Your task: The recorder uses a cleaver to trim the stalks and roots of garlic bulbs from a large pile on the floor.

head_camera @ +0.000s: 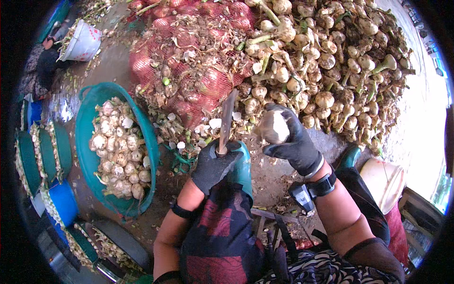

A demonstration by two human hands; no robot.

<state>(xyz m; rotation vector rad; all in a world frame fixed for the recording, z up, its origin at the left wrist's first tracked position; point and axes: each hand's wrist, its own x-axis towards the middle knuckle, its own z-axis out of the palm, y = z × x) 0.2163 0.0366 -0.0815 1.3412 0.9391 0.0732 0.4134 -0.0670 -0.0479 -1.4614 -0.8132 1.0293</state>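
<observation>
My left hand (pixel 214 165), in a dark grey work glove, grips the handle of a knife (pixel 227 117) whose broad blade points up, away from me. Its fist rests at the knee, by a teal rubber boot (pixel 244 170). My right hand (pixel 298 142), gloved alike, holds a garlic bulb (pixel 275 127) between thumb and fingers; the bulb is somewhat blurred and its pale side shows. Beyond the right hand lies a large heap of untrimmed garlic (pixel 324 99) with stalks. Trimmed bulbs (pixel 120 152) fill part of a green tub (pixel 152 142) on my left.
Red mesh sacks (pixel 142 67) strewn with dry husks lie ahead. Several filled tubs (pixel 64 202) stand at the far left. Another person's arm (pixel 48 42) is near a white bucket (pixel 83 41) at upper left. A cream bucket (pixel 383 181) lies tilted at right.
</observation>
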